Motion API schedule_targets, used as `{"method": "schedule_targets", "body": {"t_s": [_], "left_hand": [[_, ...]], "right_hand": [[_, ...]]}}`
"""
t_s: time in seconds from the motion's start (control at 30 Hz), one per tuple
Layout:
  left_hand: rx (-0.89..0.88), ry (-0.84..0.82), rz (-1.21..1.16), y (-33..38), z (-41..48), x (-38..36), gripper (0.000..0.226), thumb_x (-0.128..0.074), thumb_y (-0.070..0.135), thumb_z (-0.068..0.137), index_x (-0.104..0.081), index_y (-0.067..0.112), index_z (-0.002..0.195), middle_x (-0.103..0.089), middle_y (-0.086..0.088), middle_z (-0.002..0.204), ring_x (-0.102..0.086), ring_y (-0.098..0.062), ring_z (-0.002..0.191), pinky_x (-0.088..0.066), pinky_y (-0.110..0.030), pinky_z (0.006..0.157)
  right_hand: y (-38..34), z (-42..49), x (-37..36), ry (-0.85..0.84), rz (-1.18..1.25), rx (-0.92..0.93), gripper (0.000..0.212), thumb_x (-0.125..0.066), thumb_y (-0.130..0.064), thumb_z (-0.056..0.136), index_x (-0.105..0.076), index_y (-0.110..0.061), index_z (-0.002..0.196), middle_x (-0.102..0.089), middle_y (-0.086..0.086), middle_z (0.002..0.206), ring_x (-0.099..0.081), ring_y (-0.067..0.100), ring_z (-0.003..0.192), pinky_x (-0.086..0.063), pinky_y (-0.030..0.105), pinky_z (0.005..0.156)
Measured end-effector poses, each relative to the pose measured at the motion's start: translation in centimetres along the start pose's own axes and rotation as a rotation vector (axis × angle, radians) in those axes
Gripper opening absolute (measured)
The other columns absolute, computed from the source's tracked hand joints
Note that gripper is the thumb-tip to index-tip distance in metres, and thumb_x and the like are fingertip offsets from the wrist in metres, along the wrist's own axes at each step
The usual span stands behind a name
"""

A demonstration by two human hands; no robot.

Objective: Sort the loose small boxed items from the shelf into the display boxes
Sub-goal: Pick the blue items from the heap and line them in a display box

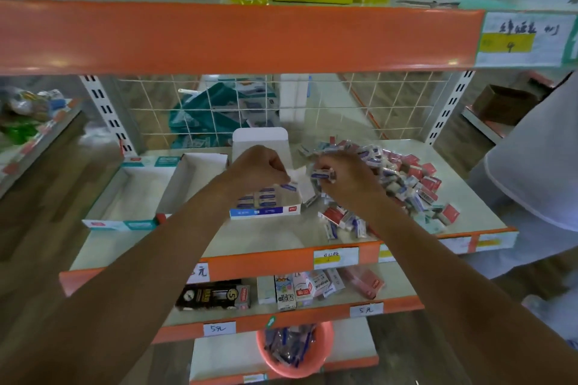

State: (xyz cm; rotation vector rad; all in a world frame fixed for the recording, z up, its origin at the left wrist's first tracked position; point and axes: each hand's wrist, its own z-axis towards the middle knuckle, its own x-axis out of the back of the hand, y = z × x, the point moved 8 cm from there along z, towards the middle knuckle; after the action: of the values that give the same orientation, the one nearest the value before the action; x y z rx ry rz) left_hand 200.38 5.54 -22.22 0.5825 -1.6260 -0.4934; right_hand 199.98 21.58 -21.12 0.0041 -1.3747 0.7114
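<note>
A heap of loose small boxes (403,184), red and blue-white, lies on the right half of the shelf (269,237). A blue-and-white display box (266,212) with its lid flap up stands mid-shelf and holds rows of small blue-white boxes. My left hand (259,167) hovers over it, fingers curled, pinching a small blue-white box (289,187) at the box's right side. My right hand (347,175) sits at the heap's left edge and grips another small blue-white box (323,174). A larger teal-and-white display box (137,197) sits open at the left with nothing inside.
An orange shelf beam (237,37) hangs overhead. Wire mesh (344,100) backs the shelf. Lower shelves carry more boxed goods (300,289). An orange basket (294,350) stands below. A person in white (538,172) stands close at the right.
</note>
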Motion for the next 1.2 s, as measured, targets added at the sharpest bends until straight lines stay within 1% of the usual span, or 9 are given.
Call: {"method": "schedule_targets", "body": {"t_s": [0.13,0.27,0.4,0.57,0.7,0.8,0.9,1.0,1.2], "left_hand": [[0.096,-0.062,0.093,-3.4,-0.7,1.5,0.009,-0.075,0.021,0.078,-0.066,0.019,0.079,-0.065,0.004,0.093,-0.059,-0.012,0.081,-0.047,-0.024,0.074],[0.099,-0.082,0.166,-5.0,-1.1,2.0,0.012,-0.075,0.02,0.079,-0.064,0.016,0.08,-0.065,0.002,0.085,-0.06,-0.01,0.073,-0.048,-0.018,0.065],[0.086,-0.12,0.257,-6.2,-1.3,1.5,0.022,-0.075,0.02,0.081,-0.064,0.012,0.098,-0.067,-0.002,0.098,-0.066,-0.015,0.082,-0.057,-0.025,0.079],[0.023,-0.119,0.316,-6.3,-1.2,0.9,0.04,-0.075,0.024,0.082,-0.059,0.011,0.115,-0.064,-0.004,0.111,-0.064,-0.017,0.091,-0.053,-0.022,0.078],[-0.029,-0.095,0.353,-5.9,-1.0,0.6,0.037,-0.07,0.025,0.086,-0.057,0.014,0.118,-0.064,-0.004,0.113,-0.061,-0.018,0.084,-0.052,-0.024,0.078],[-0.031,-0.068,0.42,-5.9,-0.8,0.3,0.035,-0.067,0.021,0.088,-0.055,0.014,0.12,-0.063,-0.004,0.115,-0.061,-0.019,0.088,-0.051,-0.029,0.087],[-0.026,-0.087,0.455,-6.4,-0.8,-0.3,0.032,-0.066,0.023,0.088,-0.056,0.017,0.118,-0.064,-0.003,0.111,-0.063,-0.02,0.089,-0.054,-0.03,0.087],[-0.03,-0.099,0.483,-6.5,-0.8,-0.3,0.03,-0.064,0.023,0.09,-0.057,0.016,0.118,-0.064,-0.004,0.111,-0.064,-0.02,0.092,-0.054,-0.03,0.089],[-0.053,-0.113,0.458,-6.3,-0.9,0.1,0.034,-0.065,0.023,0.089,-0.058,0.012,0.121,-0.063,-0.006,0.116,-0.063,-0.021,0.096,-0.05,-0.028,0.089]], "right_hand": [[-2.7,1.1,-2.0,-0.055,0.016,0.057,0.02,-0.064,-0.005,0.084,-0.072,-0.009,0.102,-0.07,0.009,0.098,-0.065,0.025,0.087,-0.049,0.029,0.073],[-4.2,1.8,-4.4,-0.163,0.008,0.066,0.027,-0.065,-0.006,0.083,-0.071,-0.013,0.109,-0.068,0.009,0.107,-0.063,0.024,0.094,-0.051,0.032,0.084],[-5.1,1.9,-6.0,-0.266,-0.077,0.066,0.03,-0.066,-0.01,0.085,-0.069,-0.013,0.114,-0.064,0.008,0.113,-0.06,0.024,0.097,-0.05,0.031,0.085],[-5.4,2.1,-7.2,-0.33,-0.106,0.067,0.029,-0.066,-0.011,0.086,-0.069,-0.015,0.115,-0.063,0.009,0.119,-0.06,0.025,0.1,-0.05,0.032,0.088],[-5.5,2.1,-7.7,-0.358,-0.113,0.055,0.032,-0.06,-0.006,0.088,-0.069,-0.018,0.116,-0.064,0.009,0.122,-0.061,0.024,0.097,-0.053,0.03,0.086],[-5.5,2.1,-7.8,-0.354,-0.072,0.04,0.027,-0.059,-0.002,0.087,-0.071,-0.016,0.108,-0.066,0.009,0.117,-0.062,0.025,0.094,-0.054,0.031,0.083],[-5.4,2.2,-7.8,-0.351,-0.046,0.037,0.022,-0.062,-0.001,0.085,-0.071,-0.015,0.099,-0.067,0.009,0.11,-0.062,0.024,0.09,-0.056,0.035,0.081],[-5.2,2.5,-8.0,-0.37,-0.037,0.028,0.019,-0.065,-0.005,0.085,-0.072,-0.017,0.098,-0.067,0.007,0.11,-0.061,0.02,0.088,-0.055,0.029,0.074],[-5.4,2.9,-8.0,-0.429,-0.055,0.065,0.018,-0.07,-0.009,0.083,-0.075,-0.017,0.098,-0.07,0.004,0.106,-0.061,0.014,0.084,-0.05,0.023,0.073]]}}
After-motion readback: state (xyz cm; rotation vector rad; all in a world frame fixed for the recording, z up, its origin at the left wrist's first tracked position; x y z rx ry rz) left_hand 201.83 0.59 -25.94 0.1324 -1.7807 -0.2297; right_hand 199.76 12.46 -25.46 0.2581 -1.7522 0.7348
